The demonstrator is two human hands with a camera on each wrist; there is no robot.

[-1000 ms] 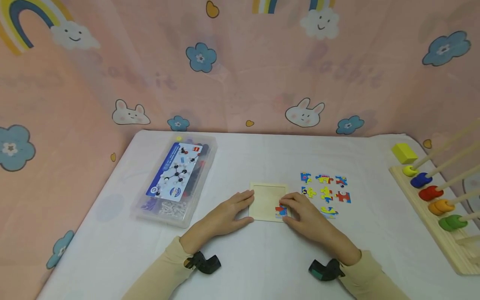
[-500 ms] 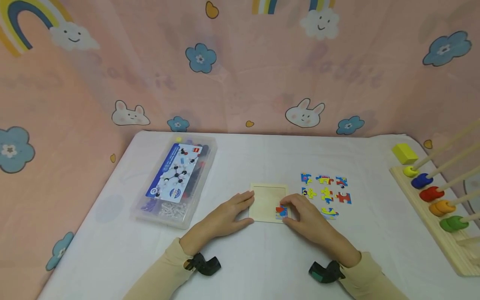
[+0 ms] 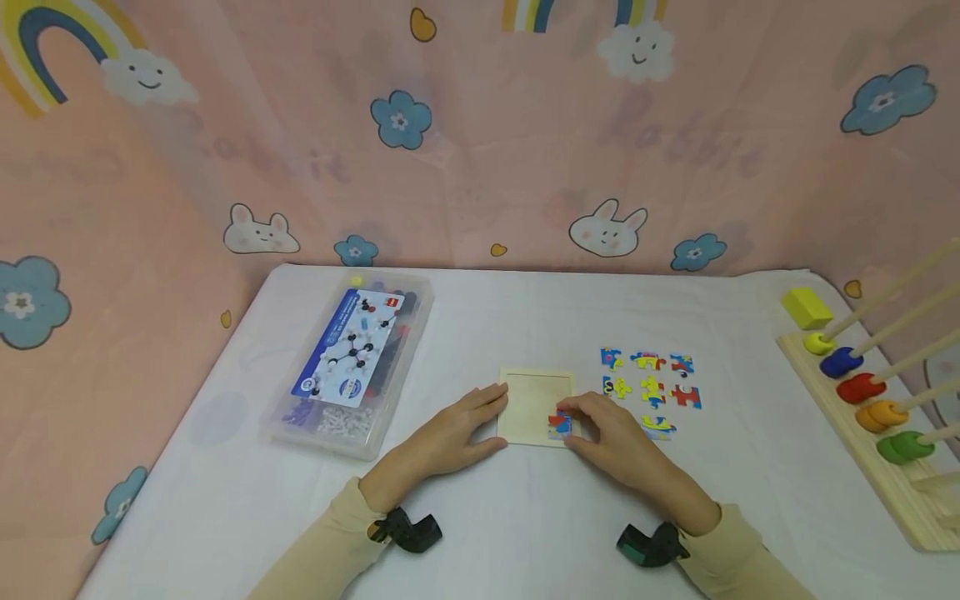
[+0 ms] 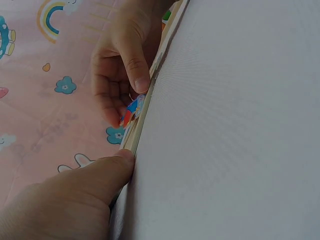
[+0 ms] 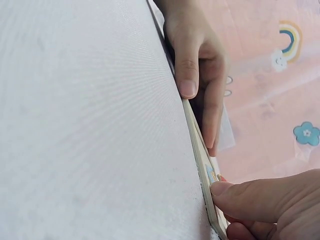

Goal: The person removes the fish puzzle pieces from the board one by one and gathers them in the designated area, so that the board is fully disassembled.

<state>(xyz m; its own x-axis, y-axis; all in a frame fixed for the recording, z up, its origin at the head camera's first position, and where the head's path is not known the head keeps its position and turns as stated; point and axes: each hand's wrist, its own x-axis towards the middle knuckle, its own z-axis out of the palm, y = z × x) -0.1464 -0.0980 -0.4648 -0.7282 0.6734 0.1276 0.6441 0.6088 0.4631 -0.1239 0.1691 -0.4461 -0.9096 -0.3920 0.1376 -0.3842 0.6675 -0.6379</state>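
Observation:
A shallow square wooden puzzle tray (image 3: 531, 408) lies on the white table in the head view. My left hand (image 3: 457, 427) rests against its left edge, fingers extended and thumb near the lower corner. In the tray's lower right corner is a red and blue puzzle piece (image 3: 559, 426), which my right hand (image 3: 618, 437) pinches between thumb and fingers. The left wrist view shows the right thumb (image 4: 141, 82) and fingers on either side of that piece. In the right wrist view, the right thumb (image 5: 222, 188) lies at the tray's edge, and the fingers partly hide the piece.
Several loose puzzle pieces (image 3: 652, 389) lie in rows right of the tray. A clear plastic case (image 3: 348, 362) with a molecule label sits at the left. A wooden peg stand (image 3: 862, 442) with coloured beads is at the right, a yellow block (image 3: 807, 308) behind it.
The puzzle piece and my right fingertips have shifted very slightly left in the tray. My left hand has stayed in place.

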